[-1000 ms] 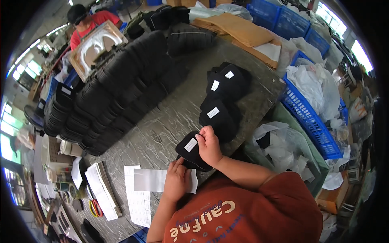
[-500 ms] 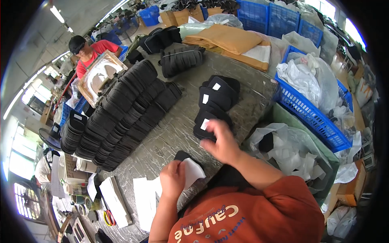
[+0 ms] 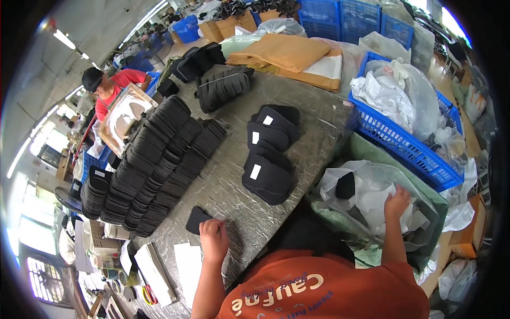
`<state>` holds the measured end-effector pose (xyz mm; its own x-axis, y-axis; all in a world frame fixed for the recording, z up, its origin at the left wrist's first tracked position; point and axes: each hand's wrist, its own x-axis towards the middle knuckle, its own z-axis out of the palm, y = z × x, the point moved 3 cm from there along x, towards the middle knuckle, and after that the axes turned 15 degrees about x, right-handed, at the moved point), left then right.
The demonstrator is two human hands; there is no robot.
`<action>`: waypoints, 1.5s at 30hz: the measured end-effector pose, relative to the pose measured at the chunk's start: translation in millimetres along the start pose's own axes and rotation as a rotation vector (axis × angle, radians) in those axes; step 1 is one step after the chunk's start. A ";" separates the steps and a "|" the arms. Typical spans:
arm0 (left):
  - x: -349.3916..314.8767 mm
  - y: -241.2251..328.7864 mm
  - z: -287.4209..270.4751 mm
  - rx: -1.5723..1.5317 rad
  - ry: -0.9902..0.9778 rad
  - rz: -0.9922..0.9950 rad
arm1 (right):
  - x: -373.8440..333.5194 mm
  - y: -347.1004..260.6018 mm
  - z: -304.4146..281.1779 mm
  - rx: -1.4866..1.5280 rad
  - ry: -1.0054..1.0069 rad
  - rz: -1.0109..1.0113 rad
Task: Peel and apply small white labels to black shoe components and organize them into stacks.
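My left hand [image 3: 214, 239] is over the near part of the table, its curled fingers closed on the edge of a small black padded piece [image 3: 196, 218]. Out to the right, my right hand [image 3: 397, 203] hangs over a green bin [image 3: 433, 204] lined with a clear plastic bag. Its bent fingertips meet a white paper sheet [image 3: 369, 198], which lies among other scraps in the bin. Ahead on the table is a short overlapping row of black curved pads [image 3: 268, 179], several with a white label on top.
Long rows of stacked black pads [image 3: 151, 165] fill the table's left side. White paper sheets [image 3: 187, 271] and red-handled scissors [image 3: 149, 294] lie near the front. A blue crate [image 3: 409, 146] stands right, brown paper [image 3: 287, 51] behind. Another person [image 3: 114, 87] works at the far left.
My right hand has left the labelled pads and swung right over the bin. The white sheet is gone from my left hand, which has shifted slightly left with the black piece.
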<state>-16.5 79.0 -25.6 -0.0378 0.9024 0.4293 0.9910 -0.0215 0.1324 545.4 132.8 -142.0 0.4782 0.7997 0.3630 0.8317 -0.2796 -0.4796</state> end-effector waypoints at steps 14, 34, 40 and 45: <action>74.0 76.8 40.9 -0.570 -0.422 -0.516 | -57.1 -364.2 78.9 1.178 -1.040 -0.132; 56.0 52.4 -18.1 0.092 -0.398 0.214 | -102.0 -375.1 53.4 1.374 -1.160 -0.735; 58.5 40.5 -22.9 0.132 -0.364 0.146 | -100.3 -383.4 65.8 1.308 -1.266 -0.511; 55.1 32.7 -6.2 0.188 -0.457 0.163 | -102.5 -386.8 64.7 1.308 -1.186 -0.605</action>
<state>13.0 125.4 7.9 0.1379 0.9904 -0.0086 0.9868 -0.1381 -0.0842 156.4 193.4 -45.3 -0.6607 0.6888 0.2983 -0.1999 0.2216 -0.9544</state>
